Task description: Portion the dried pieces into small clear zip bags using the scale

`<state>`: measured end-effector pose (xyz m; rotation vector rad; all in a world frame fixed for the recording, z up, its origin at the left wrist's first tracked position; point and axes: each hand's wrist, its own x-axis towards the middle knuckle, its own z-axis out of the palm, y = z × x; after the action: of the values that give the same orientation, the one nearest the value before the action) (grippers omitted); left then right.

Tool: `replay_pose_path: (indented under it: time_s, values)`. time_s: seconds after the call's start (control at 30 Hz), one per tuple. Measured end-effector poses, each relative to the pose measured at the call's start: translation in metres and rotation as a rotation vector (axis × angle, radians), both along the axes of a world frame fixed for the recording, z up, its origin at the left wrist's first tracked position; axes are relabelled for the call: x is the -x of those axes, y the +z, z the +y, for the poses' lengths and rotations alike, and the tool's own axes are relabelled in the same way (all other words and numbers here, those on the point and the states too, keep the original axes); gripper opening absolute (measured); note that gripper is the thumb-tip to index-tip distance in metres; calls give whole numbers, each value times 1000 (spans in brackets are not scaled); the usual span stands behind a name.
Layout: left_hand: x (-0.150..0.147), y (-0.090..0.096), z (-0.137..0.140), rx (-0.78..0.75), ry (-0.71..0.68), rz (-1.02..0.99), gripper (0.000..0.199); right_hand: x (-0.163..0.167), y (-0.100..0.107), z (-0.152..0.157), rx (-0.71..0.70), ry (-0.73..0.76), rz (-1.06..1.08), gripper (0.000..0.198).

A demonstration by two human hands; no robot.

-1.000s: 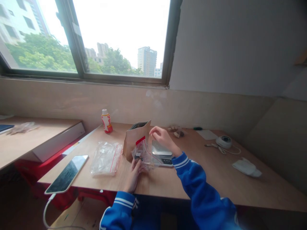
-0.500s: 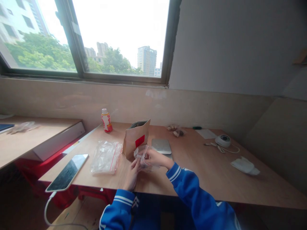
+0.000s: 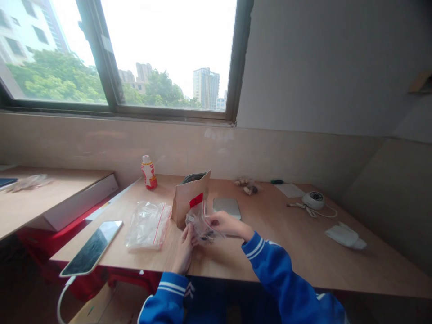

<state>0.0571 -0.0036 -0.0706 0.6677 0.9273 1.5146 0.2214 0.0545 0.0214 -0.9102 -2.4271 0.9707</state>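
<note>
A clear zip-lock bag [image 3: 203,225] with some dark contents is held between my two hands over the table's front part. My left hand [image 3: 185,247] pinches its lower left side. On the right, my right hand [image 3: 229,223] is closed on the bag's upper edge. Just behind the bag stands an open brown kraft pouch [image 3: 189,198] with a red label. A flat silver scale [image 3: 227,208] lies behind my right hand. Left of the pouch are clear zip-lock bags [image 3: 148,225] with a red seal line, lying flat.
A phone [image 3: 92,247] with a white cable lies at the front left edge. At the back are a red and white bottle [image 3: 149,172] and small bagged pieces [image 3: 248,186]. On the right are a white camera [image 3: 313,199] and a crumpled white bag [image 3: 345,235].
My right hand has moved a little to the right, and the zip-lock bag is spread wider between my hands. Its dark contents show more plainly.
</note>
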Motion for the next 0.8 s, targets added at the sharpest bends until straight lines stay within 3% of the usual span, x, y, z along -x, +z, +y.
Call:
replay_pose_path:
  time_s: [0.1, 0.2, 0.3, 0.4, 0.5, 0.63, 0.7, 0.8]
  values:
    - [0, 0, 0, 18, 9, -13, 43, -11, 24, 9, -59, -19, 123, 16]
    - [1, -4, 2, 25, 17, -18, 41, -14, 62, 23, -214, -182, 323, 16]
    - [3, -9, 3, 30, 35, 6, 41, 3, 94, 40, -381, -345, 531, 17]
    - [3, -10, 3, 51, 49, 39, 43, 34, 107, 56, -370, -337, 553, 16]
    - [2, -8, 1, 60, 60, 53, 42, 52, 104, 60, -363, -322, 462, 19]
    - [2, -9, 2, 48, 54, 24, 44, 39, 87, 47, -364, -401, 551, 24]
    - [2, -10, 3, 51, 54, 12, 43, 23, 72, 38, -254, -368, 523, 24]
    - [1, -12, 5, 70, 52, 8, 43, 3, 43, 24, -20, -176, 246, 25]
